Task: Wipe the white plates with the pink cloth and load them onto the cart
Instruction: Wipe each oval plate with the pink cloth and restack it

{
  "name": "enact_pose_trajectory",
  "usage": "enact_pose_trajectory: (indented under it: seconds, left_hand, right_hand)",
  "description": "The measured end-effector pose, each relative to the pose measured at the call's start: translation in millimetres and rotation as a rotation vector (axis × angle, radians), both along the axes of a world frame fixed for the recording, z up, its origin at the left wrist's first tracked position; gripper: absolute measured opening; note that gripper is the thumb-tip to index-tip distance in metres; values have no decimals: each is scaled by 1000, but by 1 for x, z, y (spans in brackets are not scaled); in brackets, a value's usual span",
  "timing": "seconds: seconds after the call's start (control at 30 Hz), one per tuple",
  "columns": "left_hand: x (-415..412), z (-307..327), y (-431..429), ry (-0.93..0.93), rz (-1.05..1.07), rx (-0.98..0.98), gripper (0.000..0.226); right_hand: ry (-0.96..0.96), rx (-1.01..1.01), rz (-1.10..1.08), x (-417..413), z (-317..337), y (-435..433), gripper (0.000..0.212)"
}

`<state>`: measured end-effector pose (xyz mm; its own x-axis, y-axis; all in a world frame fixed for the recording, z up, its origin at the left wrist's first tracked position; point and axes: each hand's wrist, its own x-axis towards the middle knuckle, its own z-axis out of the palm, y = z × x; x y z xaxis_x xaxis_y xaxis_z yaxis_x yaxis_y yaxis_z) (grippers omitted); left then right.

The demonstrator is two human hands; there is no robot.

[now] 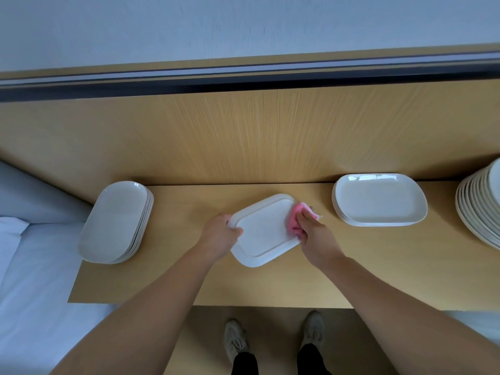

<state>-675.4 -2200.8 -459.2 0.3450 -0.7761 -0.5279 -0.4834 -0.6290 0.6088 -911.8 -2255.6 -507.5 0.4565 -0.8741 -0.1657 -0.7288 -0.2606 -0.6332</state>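
Currently mid-wipe. Plate [263, 230] is held over the surface [189, 280], between the left stack [116, 223] and right stack [378, 198]. Left hand [220, 234] fingers are clamped on its left rim. Right hand [311, 228] fingers are bunched round the cloth [293, 221], pressing the plate's right edge. Risk: with only a one-sided hold on a smooth rim, a hard stroke could lever the plate loose. No cart in view.

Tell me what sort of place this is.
Probably a bedroom or hotel-style room, not a kitchen: white bedding lies at the left beside a wooden table set against a wood-panelled wall. Stacked white plates stand on the table.
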Motion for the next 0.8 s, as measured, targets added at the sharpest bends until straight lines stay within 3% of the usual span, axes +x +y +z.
enact_pose_trajectory:
  seconds: [0.1, 0.23, 0.47, 0.8]
  left_hand:
    - [-2, 1, 0, -1, 11, -6, 23]
    - [-9, 2, -2, -8, 30, -22, 21]
    - [-14, 3, -1, 6, 41, 1, 23]
    - [-14, 4, -4, 8, 12, -31, 17]
  right_hand:
    - [-105, 91, -100, 4, -2, 16, 37]
    - [-23, 73, -40, 26, -4, 60, 57]
    - [131, -170, 107, 46, -13, 87, 82]
    - [242, -385, 390, 44, 11, 81, 76]
